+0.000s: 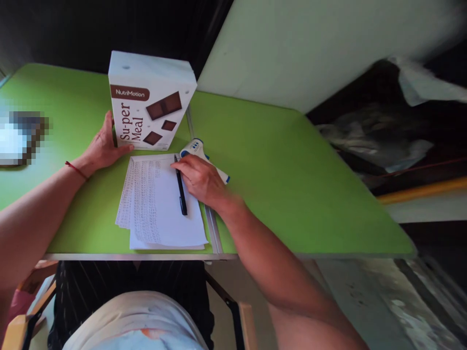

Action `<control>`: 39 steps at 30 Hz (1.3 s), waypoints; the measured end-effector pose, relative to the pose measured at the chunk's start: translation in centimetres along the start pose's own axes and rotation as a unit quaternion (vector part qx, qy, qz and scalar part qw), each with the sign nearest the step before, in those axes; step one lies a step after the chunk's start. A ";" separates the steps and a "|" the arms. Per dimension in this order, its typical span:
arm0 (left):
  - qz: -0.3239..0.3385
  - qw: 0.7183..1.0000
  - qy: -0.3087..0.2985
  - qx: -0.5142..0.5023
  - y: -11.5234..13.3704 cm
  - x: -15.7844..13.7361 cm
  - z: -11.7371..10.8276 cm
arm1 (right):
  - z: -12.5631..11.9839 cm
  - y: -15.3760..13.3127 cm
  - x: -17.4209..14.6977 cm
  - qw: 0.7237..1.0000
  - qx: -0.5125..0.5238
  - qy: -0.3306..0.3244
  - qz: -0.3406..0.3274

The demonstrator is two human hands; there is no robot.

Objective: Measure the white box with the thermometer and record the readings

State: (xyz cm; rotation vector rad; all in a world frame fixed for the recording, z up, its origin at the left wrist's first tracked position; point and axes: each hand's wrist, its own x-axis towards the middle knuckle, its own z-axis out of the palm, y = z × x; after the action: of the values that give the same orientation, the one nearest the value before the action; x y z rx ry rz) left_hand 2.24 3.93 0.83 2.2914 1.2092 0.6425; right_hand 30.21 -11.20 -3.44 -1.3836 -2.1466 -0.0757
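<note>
A white "NutriMotion Su-per Meal" box (146, 104) stands upright on the green table. My left hand (104, 143) grips its lower left corner, thumb across the front and fingers along the side. Handwritten sheets of paper (166, 214) lie stacked slightly askew in front of the box. On them is a black capped pen (181, 191). The thumb and fingertips of my right hand (200, 177) close on the pen's far end. Partly hidden behind that hand lies a white and blue handheld thermometer (193, 147).
A metal seam (214, 231) crosses the green table (292, 180). At the far left is a pixelated object (18, 138) with a brown edge. A pale wall (292, 48) rises behind the table. Crumpled plastic (383, 136) lies to the right, beyond the table edge.
</note>
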 end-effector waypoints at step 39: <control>0.039 0.996 0.032 -0.076 -0.1 -0.4 1.1 | 0.7 -3.7 2.1 0.854 0.451 0.037 0.256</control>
State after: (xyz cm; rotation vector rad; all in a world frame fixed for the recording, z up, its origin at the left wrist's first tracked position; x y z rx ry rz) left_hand 2.64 3.50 -0.19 2.2138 1.0657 0.8137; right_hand 26.14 -10.93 -2.03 -1.2407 -1.3359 0.9437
